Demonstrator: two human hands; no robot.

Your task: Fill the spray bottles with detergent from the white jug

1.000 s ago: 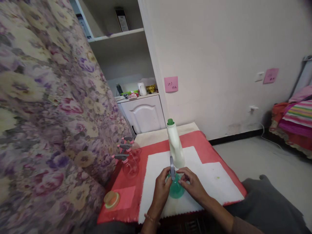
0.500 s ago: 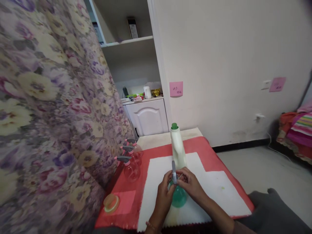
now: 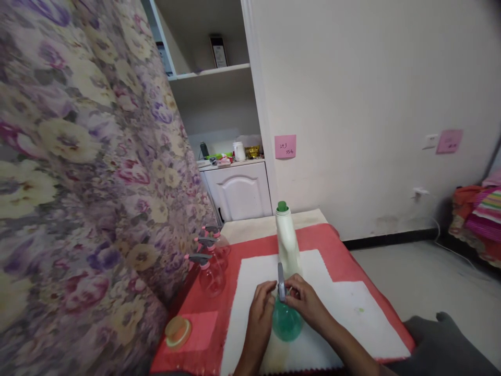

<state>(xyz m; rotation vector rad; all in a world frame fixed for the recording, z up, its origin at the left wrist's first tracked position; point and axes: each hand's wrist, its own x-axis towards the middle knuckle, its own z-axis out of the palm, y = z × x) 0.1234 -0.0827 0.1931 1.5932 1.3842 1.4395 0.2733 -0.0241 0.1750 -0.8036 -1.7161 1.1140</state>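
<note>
A round spray bottle (image 3: 287, 322) with green liquid stands upright on a white cloth (image 3: 344, 313). My right hand (image 3: 307, 302) is closed around its grey spray head (image 3: 281, 282), fingers on the trigger side and neck. My left hand (image 3: 261, 309) is beside the neck on the left, fingers loosely bent and slightly apart from the spray head. Just behind the spray bottle rises a tall pale green jug (image 3: 287, 240), with a green piece in its uncapped mouth.
Several clear pink-collared spray bottles (image 3: 212, 278) with grey heads stand at the table's left. A round yellowish lid (image 3: 178, 332) lies at front left on the red tablecloth (image 3: 313, 237). A floral curtain (image 3: 97, 198) hangs close on the left.
My left fingers have loosened and drawn slightly away from the spray head. My right hand stays on it. The view has shifted a little.
</note>
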